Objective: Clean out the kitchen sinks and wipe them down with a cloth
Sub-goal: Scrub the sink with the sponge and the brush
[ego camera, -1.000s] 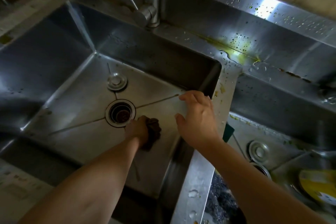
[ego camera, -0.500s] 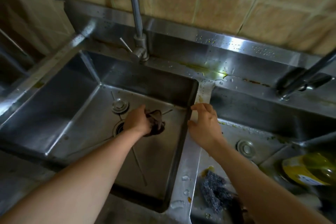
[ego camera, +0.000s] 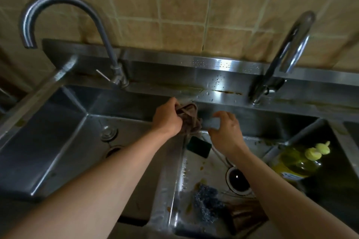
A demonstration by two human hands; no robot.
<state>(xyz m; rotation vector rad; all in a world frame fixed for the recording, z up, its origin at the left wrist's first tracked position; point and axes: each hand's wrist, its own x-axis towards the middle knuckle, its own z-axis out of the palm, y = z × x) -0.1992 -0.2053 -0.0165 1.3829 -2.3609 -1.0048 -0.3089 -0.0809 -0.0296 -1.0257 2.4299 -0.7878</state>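
Two steel sinks sit side by side, the left sink (ego camera: 48, 141) and the right sink (ego camera: 272, 128), split by a wet divider (ego camera: 167, 190). My left hand (ego camera: 167, 120) grips a bunched brown cloth (ego camera: 190, 120) and presses it at the far end of the divider, just under the back ledge. My right hand (ego camera: 227, 134) is beside the cloth, with bent fingers resting against the right sink's back wall and nothing seen in it. A yellowish stain (ego camera: 186, 88) runs along the ledge above the cloth.
A curved tap (ego camera: 104, 31) stands behind the left sink and a second tap (ego camera: 285, 52) behind the right. In the right sink lie a green sponge (ego camera: 199, 146), steel wool (ego camera: 206, 203), a yellow bottle (ego camera: 295, 163), brown debris and an open drain (ego camera: 238, 181).
My left hand lifted the cloth from the left sink's floor by the drain to the divider's far end. My right hand slid off the divider toward the right sink's back wall. My view tilted up.
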